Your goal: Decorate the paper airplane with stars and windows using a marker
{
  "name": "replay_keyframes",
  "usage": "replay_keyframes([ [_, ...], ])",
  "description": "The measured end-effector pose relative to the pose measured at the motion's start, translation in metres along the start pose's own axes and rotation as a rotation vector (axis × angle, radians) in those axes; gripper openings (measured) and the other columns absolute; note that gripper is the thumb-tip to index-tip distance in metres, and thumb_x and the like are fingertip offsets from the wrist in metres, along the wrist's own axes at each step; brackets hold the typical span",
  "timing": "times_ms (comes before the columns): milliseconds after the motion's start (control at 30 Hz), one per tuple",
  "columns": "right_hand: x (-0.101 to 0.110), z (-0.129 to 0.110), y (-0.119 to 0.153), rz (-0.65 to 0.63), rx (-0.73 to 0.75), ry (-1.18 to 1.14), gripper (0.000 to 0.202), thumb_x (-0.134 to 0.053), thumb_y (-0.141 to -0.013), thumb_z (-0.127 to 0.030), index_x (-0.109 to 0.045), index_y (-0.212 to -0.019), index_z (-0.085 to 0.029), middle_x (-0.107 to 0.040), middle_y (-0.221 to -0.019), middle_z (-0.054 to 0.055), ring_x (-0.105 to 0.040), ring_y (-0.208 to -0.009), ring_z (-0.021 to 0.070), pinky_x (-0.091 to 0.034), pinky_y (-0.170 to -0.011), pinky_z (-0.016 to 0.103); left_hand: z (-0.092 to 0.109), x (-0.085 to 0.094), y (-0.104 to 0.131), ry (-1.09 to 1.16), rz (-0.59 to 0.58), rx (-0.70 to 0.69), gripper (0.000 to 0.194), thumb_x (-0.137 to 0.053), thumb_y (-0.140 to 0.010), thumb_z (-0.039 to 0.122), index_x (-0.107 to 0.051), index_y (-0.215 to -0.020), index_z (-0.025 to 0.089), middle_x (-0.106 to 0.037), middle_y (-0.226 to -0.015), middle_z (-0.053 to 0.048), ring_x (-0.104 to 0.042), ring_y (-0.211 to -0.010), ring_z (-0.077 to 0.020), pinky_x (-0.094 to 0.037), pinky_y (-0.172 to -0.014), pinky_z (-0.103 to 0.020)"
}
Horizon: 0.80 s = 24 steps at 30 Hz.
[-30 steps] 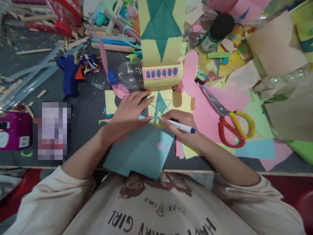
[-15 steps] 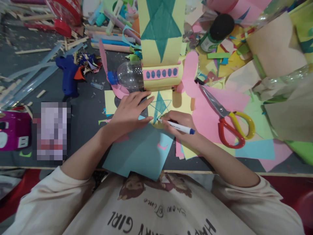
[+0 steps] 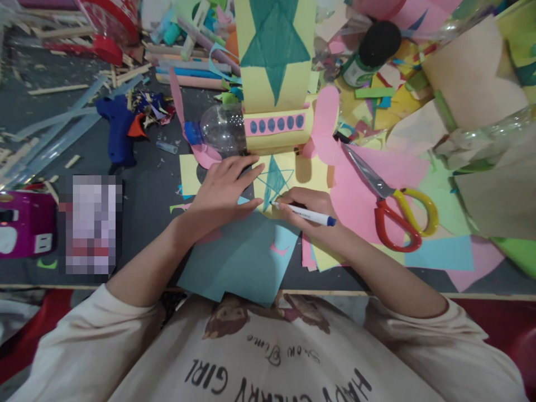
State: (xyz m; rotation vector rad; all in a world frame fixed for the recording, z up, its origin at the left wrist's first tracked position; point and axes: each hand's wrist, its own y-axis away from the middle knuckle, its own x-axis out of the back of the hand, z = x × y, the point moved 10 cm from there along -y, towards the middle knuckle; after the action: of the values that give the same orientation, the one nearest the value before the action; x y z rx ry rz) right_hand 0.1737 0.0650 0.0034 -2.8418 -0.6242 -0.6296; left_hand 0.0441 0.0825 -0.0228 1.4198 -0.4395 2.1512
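A white marker (image 3: pixel 312 215) with a blue end is pinched in my right hand (image 3: pixel 307 204), its tip on the lower part of a star outline. That star (image 3: pixel 274 173), partly coloured teal, is drawn on yellow paper (image 3: pixel 312 174). Fingers spread, my left hand (image 3: pixel 226 187) lies flat at the paper's left side and holds nothing. Just beyond my hands a clear plastic bottle (image 3: pixel 221 128) lies on its side, wrapped in yellow paper, with a pink strip of blue dots (image 3: pixel 274 125) and pink paper fins. A yellow panel with a green star (image 3: pixel 276 47) rises above it.
Scissors (image 3: pixel 387 195) with red and yellow handles lie right of my right hand on pink paper (image 3: pixel 355 195). A blue glue gun (image 3: pixel 119 131) is at the left, near a purple object (image 3: pixel 29 223). Teal paper (image 3: pixel 238 257) lies in front of me. Scraps, sticks and a dark-capped bottle (image 3: pixel 372 56) fill the back.
The view has shifted very slightly. My right hand and the marker have barely moved, and my left hand stays in place.
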Motion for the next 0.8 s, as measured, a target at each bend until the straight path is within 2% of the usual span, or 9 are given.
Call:
replay_keyframes([
  [133, 0.007, 0.003, -0.001, 0.072, -0.03, 0.024, 0.026, -0.055, -0.094, -0.026, -0.053, -0.068, -0.023, -0.061, -0.065, 0.0, -0.056, -0.06, 0.0139, -0.04, -0.058, 0.029, 0.0, 0.0, 0.0, 0.006, -0.001, 0.014, 0.062, -0.056, -0.099, 0.048, -0.051, -0.153, 0.018, -0.051, -0.157, -0.017, -0.045, -0.141, -0.0378, -0.036, -0.117, -0.052],
  [300, 0.003, 0.004, -0.001, 0.027, -0.043, -0.033, 0.025, -0.055, -0.094, -0.028, -0.055, -0.069, -0.022, -0.062, -0.067, 0.0, -0.057, -0.061, 0.0143, -0.04, -0.058, 0.029, -0.001, 0.0, 0.0, 0.019, 0.003, 0.017, 0.061, -0.056, -0.099, 0.047, -0.051, -0.152, 0.019, -0.051, -0.157, -0.017, -0.044, -0.141, -0.0377, -0.035, -0.117, -0.052],
  [367, 0.005, 0.007, -0.001, 0.047, -0.069, -0.047, 0.025, -0.056, -0.093, -0.028, -0.054, -0.069, -0.022, -0.061, -0.066, 0.0, -0.056, -0.06, 0.0138, -0.04, -0.058, 0.028, -0.001, -0.001, 0.0, 0.015, -0.003, 0.013, 0.062, -0.055, -0.099, 0.049, -0.051, -0.153, 0.019, -0.05, -0.157, -0.017, -0.044, -0.142, -0.0374, -0.035, -0.117, -0.052],
  [500, 0.0, 0.011, -0.001, -0.001, -0.099, -0.094, 0.025, -0.058, -0.092, -0.031, -0.056, -0.069, -0.022, -0.061, -0.065, 0.0, -0.055, -0.059, 0.014, -0.039, -0.057, 0.028, 0.0, -0.001, 0.0, 0.007, -0.017, 0.003, 0.064, -0.052, -0.1, 0.054, -0.051, -0.152, 0.017, -0.05, -0.158, -0.017, -0.043, -0.142, -0.0366, -0.035, -0.118, -0.05],
  [600, 0.006, 0.011, -0.001, 0.056, -0.103, -0.068, 0.023, -0.057, -0.092, -0.029, -0.057, -0.07, -0.022, -0.062, -0.067, 0.0, -0.056, -0.062, 0.0144, -0.041, -0.059, 0.028, 0.0, 0.0, -0.001, 0.016, -0.017, 0.007, 0.064, -0.051, -0.1, 0.054, -0.051, -0.153, 0.018, -0.05, -0.158, -0.017, -0.043, -0.142, -0.0363, -0.034, -0.118, -0.05],
  [733, -0.002, 0.01, -0.002, -0.03, -0.101, -0.1, 0.024, -0.059, -0.093, -0.032, -0.06, -0.071, -0.021, -0.065, -0.068, 0.0, -0.058, -0.063, 0.0144, -0.042, -0.06, 0.028, -0.001, 0.0, -0.001, 0.021, -0.013, 0.016, 0.062, -0.051, -0.1, 0.053, -0.051, -0.153, 0.02, -0.05, -0.157, -0.015, -0.043, -0.142, -0.0362, -0.033, -0.118, -0.051],
  [800, -0.001, 0.012, -0.002, -0.016, -0.103, -0.113, 0.024, -0.059, -0.092, -0.032, -0.061, -0.071, -0.021, -0.065, -0.068, 0.0, -0.058, -0.064, 0.0144, -0.042, -0.061, 0.028, -0.001, -0.001, -0.001, 0.02, -0.012, 0.021, 0.062, -0.052, -0.1, 0.052, -0.052, -0.153, 0.02, -0.05, -0.157, -0.015, -0.043, -0.142, -0.0357, -0.034, -0.118, -0.05],
])
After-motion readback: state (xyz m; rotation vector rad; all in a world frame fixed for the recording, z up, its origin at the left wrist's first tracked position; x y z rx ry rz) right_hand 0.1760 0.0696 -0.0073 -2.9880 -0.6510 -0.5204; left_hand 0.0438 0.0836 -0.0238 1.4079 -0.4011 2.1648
